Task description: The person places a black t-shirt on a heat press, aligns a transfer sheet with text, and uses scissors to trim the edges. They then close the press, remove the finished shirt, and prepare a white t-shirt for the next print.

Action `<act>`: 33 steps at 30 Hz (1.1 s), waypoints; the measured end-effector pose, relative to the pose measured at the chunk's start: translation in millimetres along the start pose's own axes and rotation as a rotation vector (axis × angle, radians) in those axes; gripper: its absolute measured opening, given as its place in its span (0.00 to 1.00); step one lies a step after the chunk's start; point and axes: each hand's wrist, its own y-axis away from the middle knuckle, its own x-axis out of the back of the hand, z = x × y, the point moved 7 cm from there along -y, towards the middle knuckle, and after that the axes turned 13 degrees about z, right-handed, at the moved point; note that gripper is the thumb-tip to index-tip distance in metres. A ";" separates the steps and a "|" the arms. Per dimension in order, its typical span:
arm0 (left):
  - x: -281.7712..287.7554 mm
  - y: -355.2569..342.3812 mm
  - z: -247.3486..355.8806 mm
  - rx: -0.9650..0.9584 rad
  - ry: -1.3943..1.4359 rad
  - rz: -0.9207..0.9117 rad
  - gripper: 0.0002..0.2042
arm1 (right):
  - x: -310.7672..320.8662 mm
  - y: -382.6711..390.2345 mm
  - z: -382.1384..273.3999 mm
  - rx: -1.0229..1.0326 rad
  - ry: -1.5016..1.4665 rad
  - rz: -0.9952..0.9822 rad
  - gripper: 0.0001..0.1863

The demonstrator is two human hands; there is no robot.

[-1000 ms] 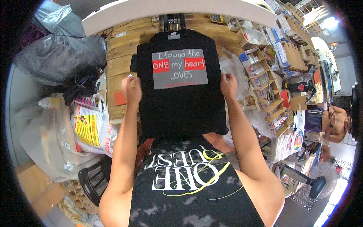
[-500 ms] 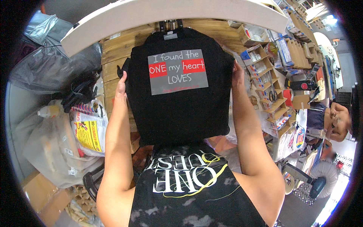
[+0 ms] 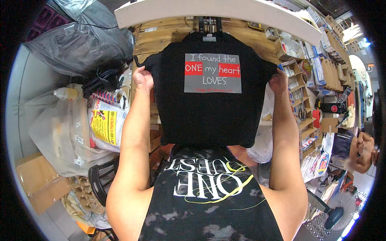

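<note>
A black T-shirt (image 3: 205, 120) lies spread out in front of me, its collar at the far end. On its chest sits a grey rectangular print (image 3: 213, 86) with two red blocks and white lettering. At the left sleeve is my left hand (image 3: 143, 78), its fingers closed on the sleeve's edge. My right hand (image 3: 278, 82) grips the opposite sleeve, with its fingertips partly hidden by the cloth. Both arms reach forward along the shirt's sides. Whatever supports the shirt is hidden under it.
A white curved board (image 3: 217, 10) spans above the wooden table (image 3: 165, 40). Open cardboard bins (image 3: 299, 86) line the right side. Grey plastic-covered goods (image 3: 88, 44) and a yellow-and-white bag (image 3: 105, 124) stand left. Another person (image 3: 360, 150) is at far right.
My hands have moved apart, drawing the sleeves outward so they now stretch to both sides. The whole view has shifted, with the shirt now farther right in it.
</note>
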 end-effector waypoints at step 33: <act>-4.9 -14.4 14.9 -0.161 -0.191 -0.020 0.14 | 10.0 -21.2 -24.7 0.053 0.222 0.193 0.13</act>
